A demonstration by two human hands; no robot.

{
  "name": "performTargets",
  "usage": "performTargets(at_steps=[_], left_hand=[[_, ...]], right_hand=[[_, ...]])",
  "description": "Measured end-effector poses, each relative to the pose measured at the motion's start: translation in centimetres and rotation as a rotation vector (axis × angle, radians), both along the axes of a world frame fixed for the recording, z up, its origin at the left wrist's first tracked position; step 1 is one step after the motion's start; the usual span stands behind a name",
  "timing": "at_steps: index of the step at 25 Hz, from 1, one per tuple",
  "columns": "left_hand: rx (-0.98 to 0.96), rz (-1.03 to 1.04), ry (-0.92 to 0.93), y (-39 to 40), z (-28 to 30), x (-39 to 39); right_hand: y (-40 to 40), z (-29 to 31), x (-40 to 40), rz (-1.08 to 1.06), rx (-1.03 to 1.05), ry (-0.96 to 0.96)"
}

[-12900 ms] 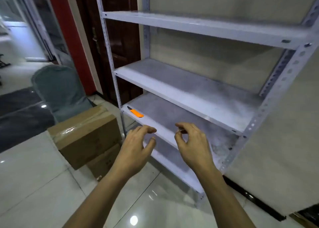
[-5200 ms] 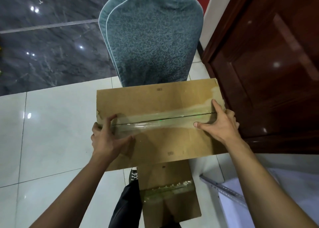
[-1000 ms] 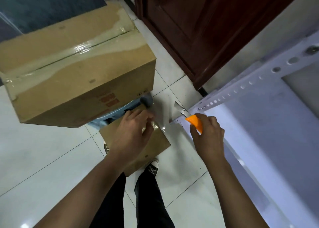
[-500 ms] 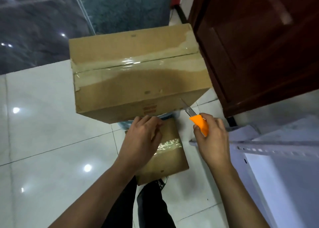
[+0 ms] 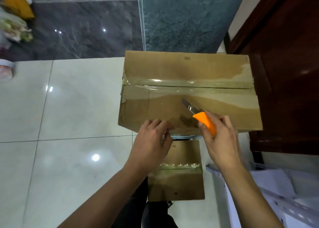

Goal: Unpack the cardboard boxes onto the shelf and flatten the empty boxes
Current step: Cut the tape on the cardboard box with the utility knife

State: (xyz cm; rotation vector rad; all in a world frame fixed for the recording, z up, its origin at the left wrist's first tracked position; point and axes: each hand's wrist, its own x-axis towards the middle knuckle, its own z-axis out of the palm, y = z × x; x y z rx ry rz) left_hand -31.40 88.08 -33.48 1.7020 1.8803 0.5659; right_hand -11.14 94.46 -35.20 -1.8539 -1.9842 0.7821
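— Where do we stand?
— We are at the opening step. The large box sits mid-frame, its tape seam uncut; the small box lies below it. Our right hand grips the orange knife, blade over the lid. Our left hand, fingers loosely curled, rests at the near edge, holding nothing.
— Next?
— Probably bring the blade to the seam and slit along it, left hand kept aside.

Right hand gripping orange utility knife over taped cardboard box, left hand at its near edge
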Motion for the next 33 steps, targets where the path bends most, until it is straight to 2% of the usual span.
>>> performTargets(at_steps=[4,12,18,23,28,33], left_hand=[[0.023,-0.038,0.137,0.9,-0.9,-1.5],[0.026,0.043,0.193,4.3,-2.5,-6.2],[0.040,0.031,0.211,6.0,-4.3,-7.7],[0.076,0.023,0.242,6.5,-5.6,-8.0],[0.087,0.016,0.251,5.8,-6.8,-8.0],[0.097,0.056,0.235,5.8,-7.3,-7.8]], right_hand=[[3.0,0.1,-3.3,0.121,-0.034,-0.021],[8.5,0.4,-8.3,0.312,-0.013,0.075],[13.6,1.7,-12.3,0.531,-0.142,0.037],[16.8,1.6,-15.3,0.653,-0.378,0.078],[18.7,1.7,-17.8,0.675,-0.326,0.031],[19.3,1.8,-18.4,0.706,-0.391,0.039]])
